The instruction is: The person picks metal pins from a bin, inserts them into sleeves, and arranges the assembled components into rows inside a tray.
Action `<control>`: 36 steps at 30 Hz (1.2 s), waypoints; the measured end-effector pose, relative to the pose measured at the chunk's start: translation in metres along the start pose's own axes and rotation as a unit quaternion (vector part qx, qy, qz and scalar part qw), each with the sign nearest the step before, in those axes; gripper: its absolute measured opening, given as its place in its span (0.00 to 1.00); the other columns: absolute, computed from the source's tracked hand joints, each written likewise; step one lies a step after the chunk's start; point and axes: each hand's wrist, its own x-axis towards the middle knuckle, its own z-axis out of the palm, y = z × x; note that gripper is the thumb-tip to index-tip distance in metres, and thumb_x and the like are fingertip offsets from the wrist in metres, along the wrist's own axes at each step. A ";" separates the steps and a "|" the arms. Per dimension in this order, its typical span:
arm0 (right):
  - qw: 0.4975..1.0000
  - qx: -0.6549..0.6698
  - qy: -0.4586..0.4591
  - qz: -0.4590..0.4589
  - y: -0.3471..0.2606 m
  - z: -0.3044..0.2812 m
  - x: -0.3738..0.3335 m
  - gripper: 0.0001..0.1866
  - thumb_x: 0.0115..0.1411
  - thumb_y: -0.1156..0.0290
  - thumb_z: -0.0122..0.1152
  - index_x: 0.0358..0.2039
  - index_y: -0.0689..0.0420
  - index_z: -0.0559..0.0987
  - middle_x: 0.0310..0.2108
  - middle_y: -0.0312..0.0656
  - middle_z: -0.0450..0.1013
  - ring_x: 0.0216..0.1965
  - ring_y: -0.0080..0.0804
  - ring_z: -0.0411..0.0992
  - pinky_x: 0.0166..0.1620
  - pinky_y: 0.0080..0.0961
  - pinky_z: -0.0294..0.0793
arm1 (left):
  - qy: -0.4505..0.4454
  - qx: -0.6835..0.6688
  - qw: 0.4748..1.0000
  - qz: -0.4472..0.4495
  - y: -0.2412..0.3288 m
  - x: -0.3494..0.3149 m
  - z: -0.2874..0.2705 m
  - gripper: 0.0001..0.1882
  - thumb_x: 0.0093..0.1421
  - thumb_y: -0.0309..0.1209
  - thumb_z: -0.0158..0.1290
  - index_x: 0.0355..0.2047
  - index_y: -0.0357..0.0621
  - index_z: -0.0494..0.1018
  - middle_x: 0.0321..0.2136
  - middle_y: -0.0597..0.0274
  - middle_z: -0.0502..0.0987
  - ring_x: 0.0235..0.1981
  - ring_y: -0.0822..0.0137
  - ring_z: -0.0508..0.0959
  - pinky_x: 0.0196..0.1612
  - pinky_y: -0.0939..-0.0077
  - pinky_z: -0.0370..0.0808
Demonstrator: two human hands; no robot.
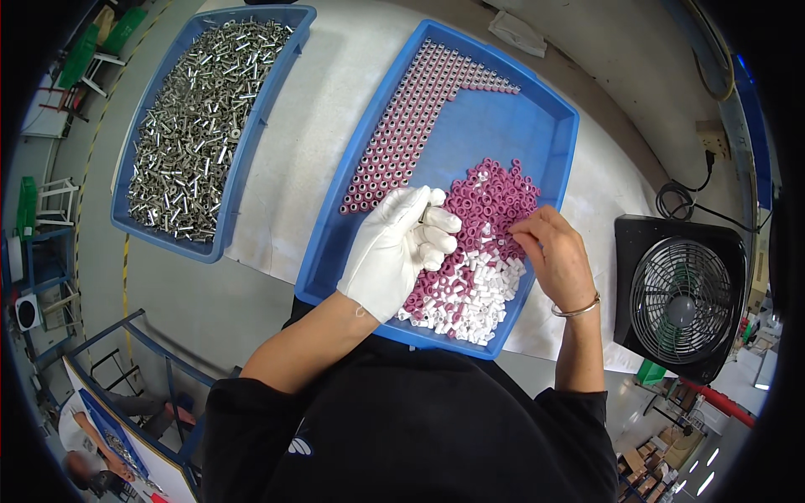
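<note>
My left hand (391,250), in a white glove, is curled closed over the blue tray (470,130). Between its thumb and forefinger shows the end of a small metal pin (437,198). My bare right hand (553,251), with a bangle at the wrist, reaches to the right edge of a heap of purple rings (486,197). Its thumb and forefinger are pinched together; whatever is between them is too small to make out. White plastic sleeves (478,293) lie in the near end of the tray, mixed with some rings. Capped metal pieces with purple rings (402,126) stand in tight rows along the tray's left side.
Left of the tray, a second blue tray (225,239) is full of loose metal pins (197,126). A black fan (683,302) stands at the right, its cable (683,201) running to a wall socket. Another person (88,436) sits at a table at the lower left.
</note>
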 end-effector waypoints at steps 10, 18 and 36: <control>0.986 0.130 -0.001 0.103 -0.002 0.014 0.009 0.04 0.54 0.80 0.67 0.31 0.63 0.80 0.30 0.41 0.75 0.23 0.28 0.68 0.29 0.22 0.70 | 0.002 -0.012 1.000 -0.010 -0.002 0.001 -0.004 0.10 0.74 0.32 0.46 0.46 0.38 0.72 0.31 0.59 0.76 0.28 0.75 0.77 0.27 0.88 0.73; 0.995 0.080 0.051 0.020 -0.011 0.027 0.012 0.06 0.52 0.83 0.67 0.30 0.62 0.79 0.30 0.40 0.75 0.23 0.27 0.68 0.29 0.22 0.70 | 0.025 0.059 0.998 0.008 -0.005 0.000 0.000 0.09 0.73 0.30 0.48 0.47 0.37 0.73 0.32 0.59 0.77 0.27 0.75 0.76 0.25 0.87 0.69; 0.969 0.140 0.143 -0.147 -0.073 0.023 0.023 0.09 0.48 0.84 0.68 0.30 0.60 0.78 0.35 0.39 0.78 0.34 0.32 0.75 0.39 0.24 0.77 | 0.102 0.090 0.990 0.028 -0.016 0.002 0.002 0.10 0.67 0.30 0.58 0.29 0.49 0.68 0.25 0.66 0.74 0.21 0.80 0.72 0.22 0.89 0.66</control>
